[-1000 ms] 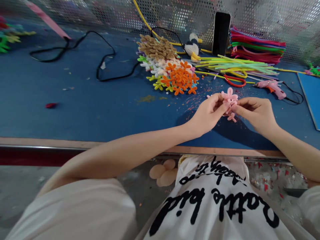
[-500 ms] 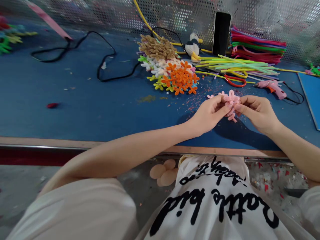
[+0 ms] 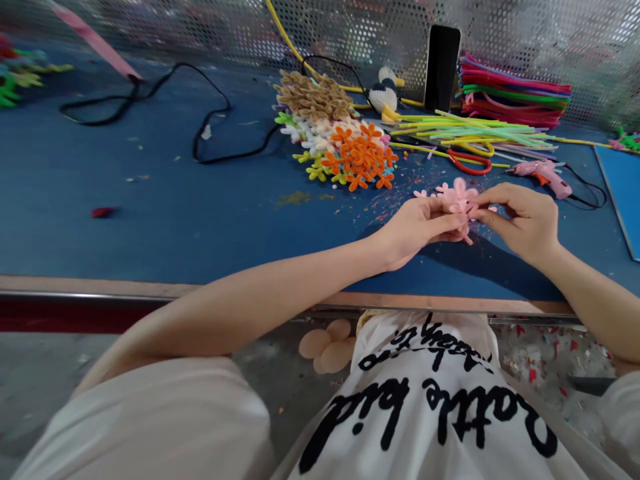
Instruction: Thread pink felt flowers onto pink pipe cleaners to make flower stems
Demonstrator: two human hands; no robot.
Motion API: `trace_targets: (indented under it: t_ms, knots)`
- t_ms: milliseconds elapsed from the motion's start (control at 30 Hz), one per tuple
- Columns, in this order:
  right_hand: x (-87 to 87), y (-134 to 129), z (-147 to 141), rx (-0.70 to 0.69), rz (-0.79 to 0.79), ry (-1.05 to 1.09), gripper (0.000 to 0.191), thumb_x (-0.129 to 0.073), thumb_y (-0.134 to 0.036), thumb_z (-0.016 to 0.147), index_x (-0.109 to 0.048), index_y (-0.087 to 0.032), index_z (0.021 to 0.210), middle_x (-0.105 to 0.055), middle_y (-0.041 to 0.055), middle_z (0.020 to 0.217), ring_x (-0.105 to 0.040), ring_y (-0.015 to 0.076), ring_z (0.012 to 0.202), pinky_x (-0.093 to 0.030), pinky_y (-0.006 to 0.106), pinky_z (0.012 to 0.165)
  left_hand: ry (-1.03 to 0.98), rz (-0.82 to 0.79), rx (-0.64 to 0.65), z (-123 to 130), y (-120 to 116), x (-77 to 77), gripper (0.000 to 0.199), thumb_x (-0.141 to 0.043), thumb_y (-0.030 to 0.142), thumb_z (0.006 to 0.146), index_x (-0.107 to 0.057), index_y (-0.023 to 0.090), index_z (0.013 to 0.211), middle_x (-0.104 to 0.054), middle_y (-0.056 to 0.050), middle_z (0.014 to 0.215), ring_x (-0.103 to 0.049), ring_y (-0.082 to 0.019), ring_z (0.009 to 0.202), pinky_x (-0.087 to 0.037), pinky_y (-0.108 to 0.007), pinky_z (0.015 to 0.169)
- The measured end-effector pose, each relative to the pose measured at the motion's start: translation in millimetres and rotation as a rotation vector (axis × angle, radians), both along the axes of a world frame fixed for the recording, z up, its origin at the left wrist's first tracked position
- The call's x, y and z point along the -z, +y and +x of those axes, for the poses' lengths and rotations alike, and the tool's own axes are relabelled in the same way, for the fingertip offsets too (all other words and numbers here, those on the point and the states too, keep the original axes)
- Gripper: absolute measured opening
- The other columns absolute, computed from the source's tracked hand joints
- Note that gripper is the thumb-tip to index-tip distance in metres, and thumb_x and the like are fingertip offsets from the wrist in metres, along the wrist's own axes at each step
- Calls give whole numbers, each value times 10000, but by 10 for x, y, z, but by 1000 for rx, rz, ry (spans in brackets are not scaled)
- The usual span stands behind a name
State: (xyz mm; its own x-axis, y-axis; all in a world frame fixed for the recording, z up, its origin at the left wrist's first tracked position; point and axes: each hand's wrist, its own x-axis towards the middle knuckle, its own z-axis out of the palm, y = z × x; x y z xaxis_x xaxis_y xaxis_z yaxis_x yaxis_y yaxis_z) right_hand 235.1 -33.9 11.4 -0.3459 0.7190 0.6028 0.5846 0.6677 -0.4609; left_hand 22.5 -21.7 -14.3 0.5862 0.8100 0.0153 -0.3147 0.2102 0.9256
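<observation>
Pink fuzzy flowers (image 3: pixel 459 195) are bunched between my two hands above the blue table, near its front edge. My left hand (image 3: pixel 417 227) grips them from the left, thumb across the front. From the right, my right hand (image 3: pixel 525 217) pinches the bunch's right side with thumb and forefinger. Small pink petals stick out above and below the fingers. Beyond my hands lies a pile of orange flowers (image 3: pixel 364 157), with white, green and brown flowers (image 3: pixel 315 95) around and behind it.
Red-handled scissors (image 3: pixel 470 162) lie by loose yellow and green stems (image 3: pixel 450 129). A pink glue gun (image 3: pixel 544 175) is on the right, near a blue board (image 3: pixel 623 187). Behind stand a phone (image 3: pixel 443 67) and stacked coloured stems (image 3: pixel 515 93). A black cord (image 3: pixel 210 110) curves across the left.
My right hand's fingers have shifted to a pinch at the right side of the pink flowers. The bunch has turned slightly, and my left hand has moved a little left.
</observation>
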Motion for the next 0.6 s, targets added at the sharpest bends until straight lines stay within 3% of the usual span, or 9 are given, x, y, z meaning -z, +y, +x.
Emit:
trace_targets:
  t_ms: [133, 400, 500, 600]
  knots:
    - [6, 47, 67, -3, 81, -111, 277, -677, -536, 965, -786, -282, 968, -795, 63, 921, -726, 227, 820, -555, 369, 782, 2, 8, -12, 0, -2, 0, 488, -952, 431, 689, -678, 135, 962, -754, -22, 852, -736, -126, 784, -614, -320, 855]
    - [61, 172, 157, -265, 302, -283, 234, -551, -447, 1056, -682, -256, 1025, -745, 69, 948, -686, 212, 861, -538, 368, 773, 67, 167, 0, -1, -18, -17, 504, -968, 515, 611, -686, 125, 760, -754, -46, 743, -698, -130, 696, -615, -297, 755]
    - [53, 177, 176, -258, 409, -380, 190, -529, -399, 1067, -657, -260, 1044, -729, 67, 941, -665, 212, 850, -520, 376, 765, 81, 257, -8, -8, -19, -15, 500, -947, 527, 644, -681, 121, 762, -749, -52, 748, -705, -139, 712, -612, -304, 776]
    - [40, 179, 186, -213, 417, -465, 218, -491, -400, 1078, -654, -269, 1018, -705, 61, 883, -647, 216, 821, -499, 387, 744, 129, 384, -30, -20, -18, -10, 486, -906, 549, 704, -692, 122, 793, -766, -74, 801, -735, -163, 769, -607, -304, 802]
